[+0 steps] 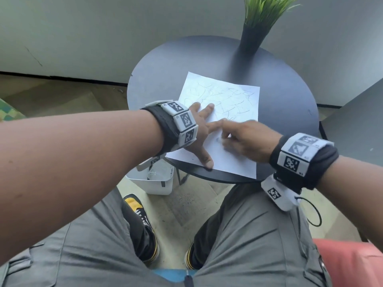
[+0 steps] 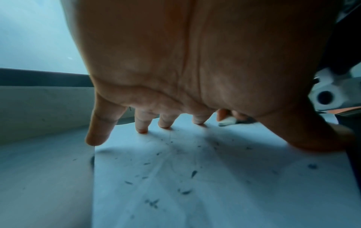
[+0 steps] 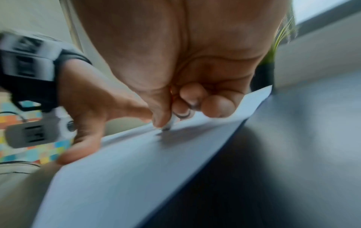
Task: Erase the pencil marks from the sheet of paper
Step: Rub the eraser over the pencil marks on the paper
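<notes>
A white sheet of paper lies on a round dark table. Pencil scribbles cover its far half; the near half looks mostly blank. My left hand lies on the sheet's left side with fingers spread, pressing it down. My right hand pinches a small white eraser between thumb and fingers, its tip touching the paper. In the left wrist view the eraser shows beyond my left hand, and dark eraser crumbs are scattered over the paper.
A dark vase with green grass-like leaves stands at the table's far edge. A white bin sits on the floor under the table's near left edge. My knees are close to the table's front. A grey wall lies behind.
</notes>
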